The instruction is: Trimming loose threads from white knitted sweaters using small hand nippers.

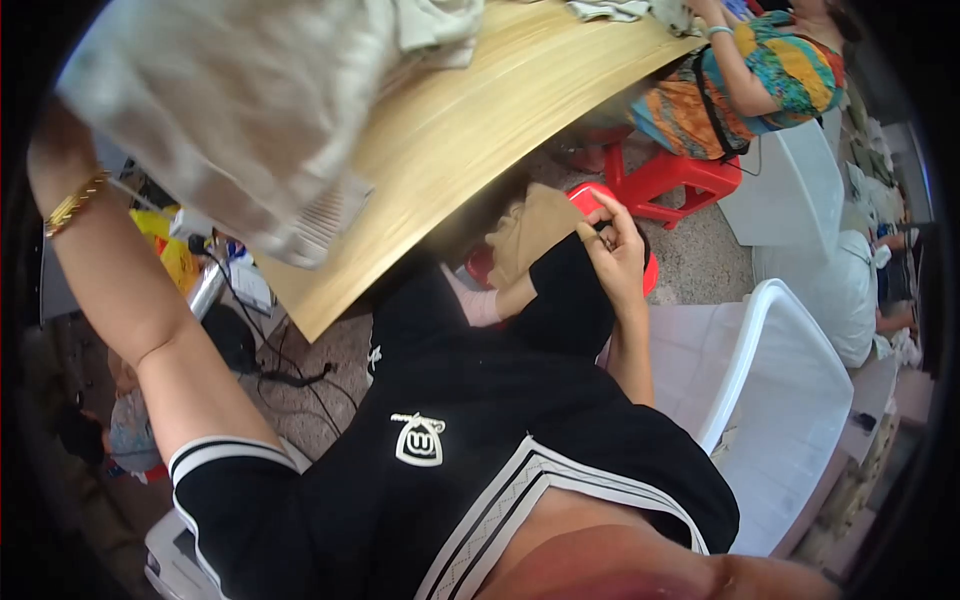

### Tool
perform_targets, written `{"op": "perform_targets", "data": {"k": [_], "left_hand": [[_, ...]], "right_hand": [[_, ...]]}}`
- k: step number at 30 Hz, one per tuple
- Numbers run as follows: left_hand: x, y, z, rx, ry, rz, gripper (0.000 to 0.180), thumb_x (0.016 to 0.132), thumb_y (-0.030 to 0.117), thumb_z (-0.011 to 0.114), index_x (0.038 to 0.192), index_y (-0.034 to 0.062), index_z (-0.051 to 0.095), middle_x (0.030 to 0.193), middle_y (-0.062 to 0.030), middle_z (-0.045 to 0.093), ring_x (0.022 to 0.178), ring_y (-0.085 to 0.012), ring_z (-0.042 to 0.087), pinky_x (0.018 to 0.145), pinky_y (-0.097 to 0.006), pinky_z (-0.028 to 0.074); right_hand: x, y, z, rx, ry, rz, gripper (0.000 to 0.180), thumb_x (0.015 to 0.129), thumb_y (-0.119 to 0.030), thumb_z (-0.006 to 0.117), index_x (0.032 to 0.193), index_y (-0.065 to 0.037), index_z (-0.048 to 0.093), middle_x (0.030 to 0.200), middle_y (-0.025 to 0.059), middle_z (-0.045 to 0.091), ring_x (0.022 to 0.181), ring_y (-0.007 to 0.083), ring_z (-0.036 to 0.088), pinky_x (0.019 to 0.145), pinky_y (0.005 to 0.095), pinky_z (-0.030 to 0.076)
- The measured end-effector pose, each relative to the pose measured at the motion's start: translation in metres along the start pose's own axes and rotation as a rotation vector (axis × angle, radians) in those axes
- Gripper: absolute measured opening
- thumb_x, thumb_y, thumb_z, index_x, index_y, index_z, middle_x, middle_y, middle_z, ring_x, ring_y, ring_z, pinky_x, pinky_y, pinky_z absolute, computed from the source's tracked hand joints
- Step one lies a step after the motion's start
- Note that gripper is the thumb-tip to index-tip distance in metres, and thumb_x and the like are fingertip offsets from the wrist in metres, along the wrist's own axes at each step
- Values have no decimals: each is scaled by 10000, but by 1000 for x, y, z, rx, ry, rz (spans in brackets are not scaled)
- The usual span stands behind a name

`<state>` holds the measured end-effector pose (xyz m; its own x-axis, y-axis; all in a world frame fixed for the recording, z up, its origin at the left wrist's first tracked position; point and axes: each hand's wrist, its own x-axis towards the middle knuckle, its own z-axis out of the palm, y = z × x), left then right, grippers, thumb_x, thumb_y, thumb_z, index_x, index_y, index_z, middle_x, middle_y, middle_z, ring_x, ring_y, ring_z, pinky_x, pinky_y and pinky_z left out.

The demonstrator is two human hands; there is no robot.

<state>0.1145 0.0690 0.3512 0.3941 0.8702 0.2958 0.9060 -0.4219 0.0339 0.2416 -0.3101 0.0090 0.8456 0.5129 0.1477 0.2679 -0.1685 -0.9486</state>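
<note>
My left arm is raised at the upper left, a gold bracelet (pixel 74 204) around the wrist. My left hand (pixel 58 150) is at the edge of a beige-grey garment (pixel 230 110), which is lifted and blurred; the cloth hides the fingers, which appear closed on it. A ribbed band (pixel 322 218) shows at the garment's lower corner, over the table edge. My right hand (pixel 615 250) is by my knee at the black trouser leg (pixel 575 285). Its fingers are bent with the thumb near them, in a pinch; what they hold, if anything, I cannot make out.
The wooden table (pixel 470 130) runs across the top. Dark cables (pixel 290 378) lie at the left. Red stools (pixel 690 180) and a white plastic bin (pixel 780 390) stand to the right. Another person in a colourful top (pixel 790 75) sits at the far right of the table.
</note>
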Motion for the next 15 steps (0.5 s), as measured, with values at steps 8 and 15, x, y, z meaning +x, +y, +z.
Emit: {"op": "perform_targets", "data": {"k": [8, 15], "left_hand": [[-118, -3, 254, -1042, -783, 804, 498, 829, 105, 788, 1297, 68, 621, 1115, -45, 657, 1002, -121, 586, 900, -281, 487], [-209, -2, 264, -1303, -655, 627, 704, 824, 69, 802, 1462, 73, 504, 1244, -119, 651, 1156, -193, 615, 1013, -324, 477]], "right_hand": [[-4, -6, 45, -46, -207, -40, 509, 868, 32, 709, 1354, -79, 607, 910, -48, 584, 628, -10, 385, 552, 171, 320], [-2, -7, 92, 351, -354, 2, 416, 911, -31, 711, 1316, -53, 616, 913, -33, 600, 644, -8, 474, 552, 175, 379]]}}
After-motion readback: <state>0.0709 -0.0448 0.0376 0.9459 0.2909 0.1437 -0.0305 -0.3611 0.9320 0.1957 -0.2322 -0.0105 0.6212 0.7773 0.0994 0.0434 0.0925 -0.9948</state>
